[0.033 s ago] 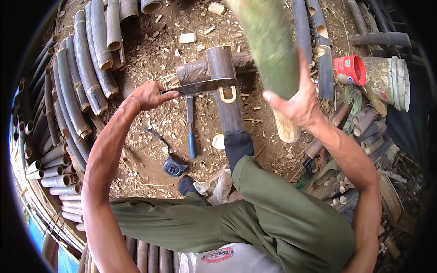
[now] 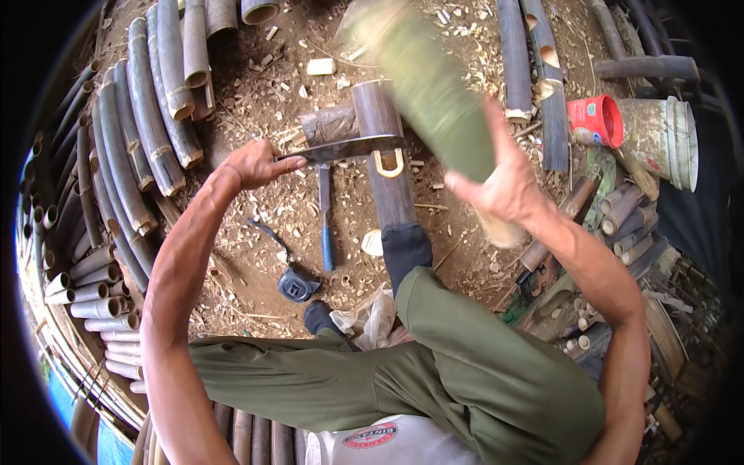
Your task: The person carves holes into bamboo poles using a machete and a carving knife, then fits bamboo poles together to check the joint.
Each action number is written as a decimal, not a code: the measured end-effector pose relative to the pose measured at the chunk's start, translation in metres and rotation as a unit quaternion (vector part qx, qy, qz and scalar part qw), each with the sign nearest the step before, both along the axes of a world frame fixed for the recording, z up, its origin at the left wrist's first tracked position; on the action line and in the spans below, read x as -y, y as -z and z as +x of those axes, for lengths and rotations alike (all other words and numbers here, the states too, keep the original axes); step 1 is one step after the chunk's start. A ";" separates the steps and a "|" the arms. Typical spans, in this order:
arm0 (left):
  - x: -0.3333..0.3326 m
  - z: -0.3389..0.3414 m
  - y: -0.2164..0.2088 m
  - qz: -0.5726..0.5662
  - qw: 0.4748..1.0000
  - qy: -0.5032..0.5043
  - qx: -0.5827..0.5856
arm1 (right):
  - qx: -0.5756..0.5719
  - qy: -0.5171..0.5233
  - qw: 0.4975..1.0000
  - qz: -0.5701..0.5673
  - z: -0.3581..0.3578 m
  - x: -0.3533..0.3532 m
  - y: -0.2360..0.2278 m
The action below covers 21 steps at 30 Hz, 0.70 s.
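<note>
Jutting rightward from the left hand point(image 2: 256, 164), a dark-bladed machete point(image 2: 337, 150) is laid across a dark bamboo tube point(image 2: 393, 200), its handle wrapped by curled fingers, with the thumb stretched along toward the blade. On the tube, just on the near side of the blade and to the right of this grip, a pale-edged U-shaped cut point(image 2: 390, 163) can be seen. The tube is crossed over a short rough log point(image 2: 329, 126), seen to the right of the left grip and beyond it, and its near end is met by a dark-socked foot point(image 2: 408, 249). By the right hand point(image 2: 511, 182) a thick green club point(image 2: 438, 97) is clasped, thumb and fingers set around opposite sides; the club is slanted forward and leftward from that grip, its far end blurred, while its pale butt end point(image 2: 500, 230) is shown just below the palm. Nearer than the left grip and to its right, a blue-handled chisel point(image 2: 326, 225) is left on the chip-strewn dirt, with a dark tape measure point(image 2: 297, 284) lying nearer again. To the right of the right grip, a red container point(image 2: 595, 121) is placed beside a whitish bucket point(image 2: 668, 143).
</note>
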<state>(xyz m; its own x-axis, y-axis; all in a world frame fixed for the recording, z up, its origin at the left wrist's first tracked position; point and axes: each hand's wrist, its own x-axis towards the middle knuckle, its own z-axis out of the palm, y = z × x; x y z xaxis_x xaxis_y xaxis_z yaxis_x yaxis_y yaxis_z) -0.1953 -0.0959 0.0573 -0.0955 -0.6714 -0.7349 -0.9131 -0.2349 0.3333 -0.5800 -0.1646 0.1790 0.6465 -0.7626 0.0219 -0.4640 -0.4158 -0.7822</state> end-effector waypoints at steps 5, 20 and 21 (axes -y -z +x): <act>-0.020 -0.013 -0.015 -0.017 0.998 -0.011 0.052 | -0.223 -0.055 0.971 0.064 -0.007 0.005 -0.005; -0.110 -0.053 -0.012 -0.241 0.966 -0.025 0.093 | -0.114 -0.209 0.963 -0.128 -0.033 0.001 -0.003; -0.106 -0.045 -0.009 -0.195 0.976 -0.022 0.091 | -0.120 -0.271 0.940 -0.168 -0.035 -0.002 0.000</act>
<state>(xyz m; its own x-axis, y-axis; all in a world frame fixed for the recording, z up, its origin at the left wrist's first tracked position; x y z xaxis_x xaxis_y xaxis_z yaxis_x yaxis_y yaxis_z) -0.2407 0.0104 0.0667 0.0472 -0.9045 -0.4238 -0.9574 -0.1620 0.2391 -0.6146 -0.1631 0.1793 0.9552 -0.2960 0.0069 -0.2590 -0.8467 -0.4648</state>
